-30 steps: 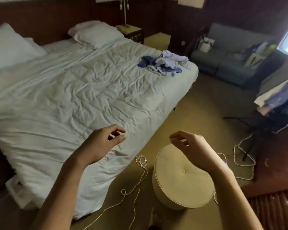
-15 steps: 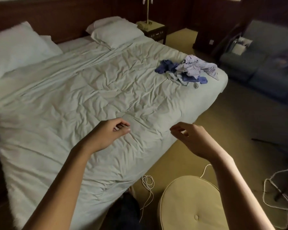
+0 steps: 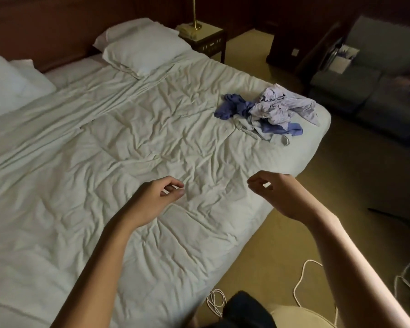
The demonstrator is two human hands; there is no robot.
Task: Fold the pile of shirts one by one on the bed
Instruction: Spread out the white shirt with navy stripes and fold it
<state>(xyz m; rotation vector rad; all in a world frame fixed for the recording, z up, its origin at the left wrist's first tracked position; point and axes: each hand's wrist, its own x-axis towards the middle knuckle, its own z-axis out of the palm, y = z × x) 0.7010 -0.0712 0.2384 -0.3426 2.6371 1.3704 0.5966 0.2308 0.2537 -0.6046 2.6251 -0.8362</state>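
The pile of shirts (image 3: 268,112), a crumpled heap of lilac, blue and pale cloth, lies unfolded on the bed (image 3: 128,150) near its far corner, at about 1 o'clock from the hands. The left hand (image 3: 156,197) and the right hand (image 3: 277,195) hover apart over the near edge of the wrinkled cover, well short of the pile. The fingers of both are loosely curled toward the thumbs and hold nothing. A pillow (image 3: 145,50) sits at 11 o'clock, with a nightstand (image 3: 206,41) just beyond it. A sofa (image 3: 369,91) stands at 2 o'clock. A white cord (image 3: 214,301) lies coiled on the carpet at 6 o'clock.
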